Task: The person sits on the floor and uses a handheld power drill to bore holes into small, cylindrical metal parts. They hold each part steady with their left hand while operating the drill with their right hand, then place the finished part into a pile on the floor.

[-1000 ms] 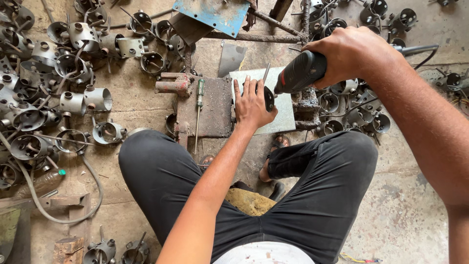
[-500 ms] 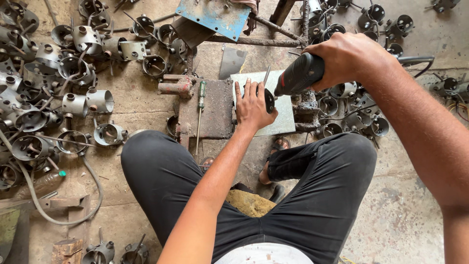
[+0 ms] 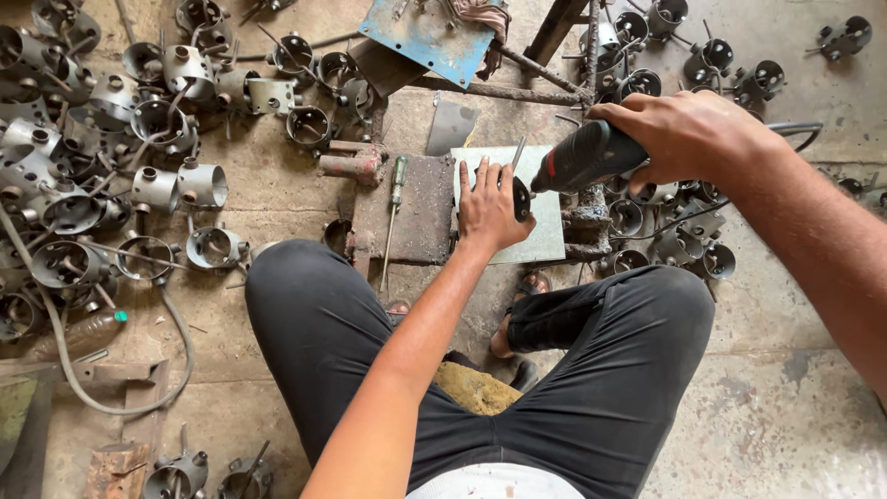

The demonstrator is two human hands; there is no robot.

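Right hand wrapped tight round black power drill, nose angled down-left onto pale metal sheet. Left hand flat on sheet, fingers spread, holding nothing, just beside drill tip. Sheet lies right of rusty block; green screwdriver on block's left edge. Keep your palm pressing sheet down, fingers off tip, drill steady.

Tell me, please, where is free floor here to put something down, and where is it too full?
Bare concrete lies at the lower right, beside the right knee. A smaller patch sits between the rusty plate and the round metal housings. Those crowd the left floor. Around the power tool more housings cluster.
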